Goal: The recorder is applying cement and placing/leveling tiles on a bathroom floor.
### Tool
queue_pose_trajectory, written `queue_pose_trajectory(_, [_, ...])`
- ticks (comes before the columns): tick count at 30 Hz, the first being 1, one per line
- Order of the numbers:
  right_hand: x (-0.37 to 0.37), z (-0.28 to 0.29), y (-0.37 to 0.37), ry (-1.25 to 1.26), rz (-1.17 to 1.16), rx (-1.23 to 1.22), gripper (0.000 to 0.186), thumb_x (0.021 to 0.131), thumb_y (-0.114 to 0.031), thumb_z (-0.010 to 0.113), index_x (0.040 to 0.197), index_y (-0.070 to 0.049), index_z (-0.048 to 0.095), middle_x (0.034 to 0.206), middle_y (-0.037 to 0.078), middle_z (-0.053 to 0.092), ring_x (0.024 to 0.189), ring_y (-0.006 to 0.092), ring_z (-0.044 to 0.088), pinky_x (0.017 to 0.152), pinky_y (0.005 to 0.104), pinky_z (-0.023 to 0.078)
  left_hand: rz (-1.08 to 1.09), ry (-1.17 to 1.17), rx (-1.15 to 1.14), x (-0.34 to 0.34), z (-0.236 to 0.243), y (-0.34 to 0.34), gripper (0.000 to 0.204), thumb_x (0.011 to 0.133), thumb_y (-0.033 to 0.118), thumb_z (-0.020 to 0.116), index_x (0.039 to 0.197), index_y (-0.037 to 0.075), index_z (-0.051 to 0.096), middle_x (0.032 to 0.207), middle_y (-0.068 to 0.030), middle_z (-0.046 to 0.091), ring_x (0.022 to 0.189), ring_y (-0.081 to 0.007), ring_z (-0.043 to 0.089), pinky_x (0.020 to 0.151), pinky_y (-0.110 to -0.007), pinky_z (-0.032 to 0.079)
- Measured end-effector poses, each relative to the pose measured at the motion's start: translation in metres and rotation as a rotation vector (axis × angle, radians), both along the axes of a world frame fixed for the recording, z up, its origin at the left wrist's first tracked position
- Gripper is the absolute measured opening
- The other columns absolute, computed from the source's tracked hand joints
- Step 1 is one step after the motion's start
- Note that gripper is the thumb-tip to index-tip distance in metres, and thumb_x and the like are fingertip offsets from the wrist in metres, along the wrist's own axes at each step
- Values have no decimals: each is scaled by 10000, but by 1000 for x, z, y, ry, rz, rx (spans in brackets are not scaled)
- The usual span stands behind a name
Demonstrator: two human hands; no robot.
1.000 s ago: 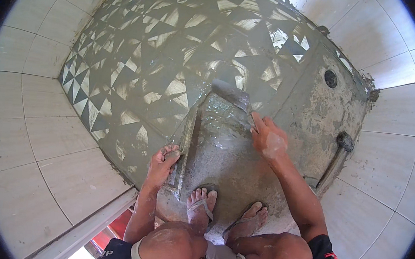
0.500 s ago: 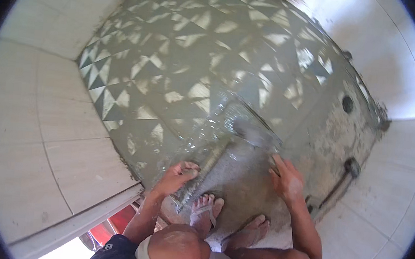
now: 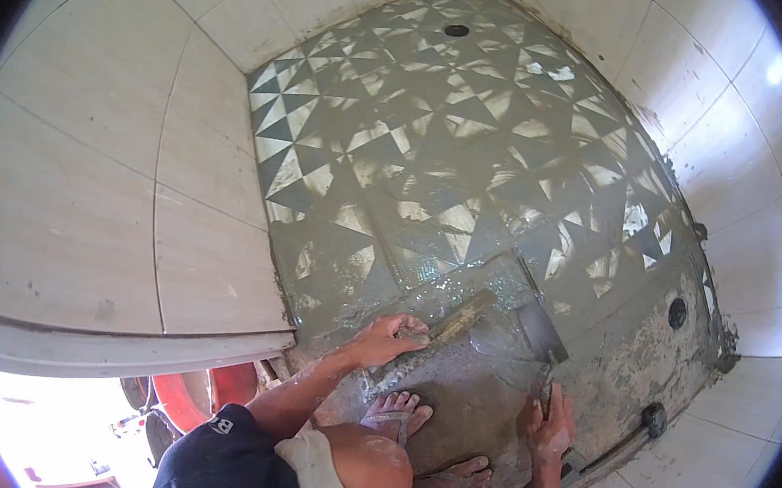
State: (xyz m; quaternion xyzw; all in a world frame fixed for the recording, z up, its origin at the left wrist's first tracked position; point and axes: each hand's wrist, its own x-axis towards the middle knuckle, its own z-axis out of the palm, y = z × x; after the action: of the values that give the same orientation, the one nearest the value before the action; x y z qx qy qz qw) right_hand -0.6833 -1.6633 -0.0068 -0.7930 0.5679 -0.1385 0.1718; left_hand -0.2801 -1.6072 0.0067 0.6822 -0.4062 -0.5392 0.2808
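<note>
My right hand (image 3: 552,427) grips the handle of a trowel (image 3: 541,332), its grey blade lying over the wet mortar. Fingers curled, my left hand (image 3: 392,340) is closed beside a long raised edge caked with mortar (image 3: 444,325); what it pinches, if anything, I cannot make out. Beyond that edge spreads a wet, shiny patch of mortar (image 3: 433,294). Grey-smeared patterned tiles (image 3: 454,157), with pale and dark triangles, cover the floor farther off.
A long-handled hammer (image 3: 653,420) lies by the right wall. Dark round drain holes open at right (image 3: 677,313) and far back (image 3: 456,30). My sandalled feet (image 3: 399,415) are close to the mortar edge. Red round objects (image 3: 182,398) show past the doorway at lower left.
My view has turned, so the floor sits farther right. The trowel, blurred by motion before, now shows sharper and farther from my left hand. The left hand remains by the mortar-caked edge.
</note>
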Motion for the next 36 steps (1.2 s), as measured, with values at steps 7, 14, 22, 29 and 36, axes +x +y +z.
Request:
queue_pose_trajectory(7, [5, 17, 3, -35, -11, 117, 474, 917, -185, 655, 1363, -42, 576, 1075, 219, 646, 923, 424, 652, 787, 468, 533, 17, -173, 35, -5, 15, 6, 536, 878, 438, 745, 1258, 72, 654, 1228, -107, 694, 1096, -232, 655, 951, -359, 492])
queue_pose_trajectory(14, [-11, -5, 22, -4, 26, -7, 485, 934, -218, 648, 1377, -36, 568, 1122, 239, 655, 949, 446, 653, 835, 496, 531, -21, -277, 62, -15, 19, 1, 547, 870, 424, 749, 1288, 89, 638, 1273, -116, 680, 1135, -262, 656, 962, -377, 498])
queue_pose_trajectory(22, [-11, -1, 35, 4, -18, -73, 502, 948, -265, 631, 1399, -54, 561, 1159, 236, 660, 996, 441, 655, 859, 481, 535, -67, -231, -17, -24, 16, -10, 568, 863, 443, 751, 1291, 89, 633, 1260, -117, 691, 1121, -272, 671, 946, -393, 512])
queue_pose_trajectory(29, [-16, -3, 38, -82, -40, 54, 488, 915, -221, 661, 1357, -35, 570, 1122, 218, 656, 960, 430, 649, 814, 469, 542, -91, -307, -58, -23, 9, -7, 591, 852, 476, 757, 1302, 116, 628, 1240, -127, 698, 1058, -279, 689, 918, -413, 522])
queue_pose_trajectory(36, [-19, -9, 48, -136, -52, 70, 494, 892, -214, 687, 1335, -23, 581, 1071, 214, 672, 954, 415, 654, 802, 461, 549, -111, -278, 1, -25, 27, -12, 566, 859, 399, 731, 1303, 72, 604, 1231, -187, 691, 1157, -372, 655, 986, -450, 498])
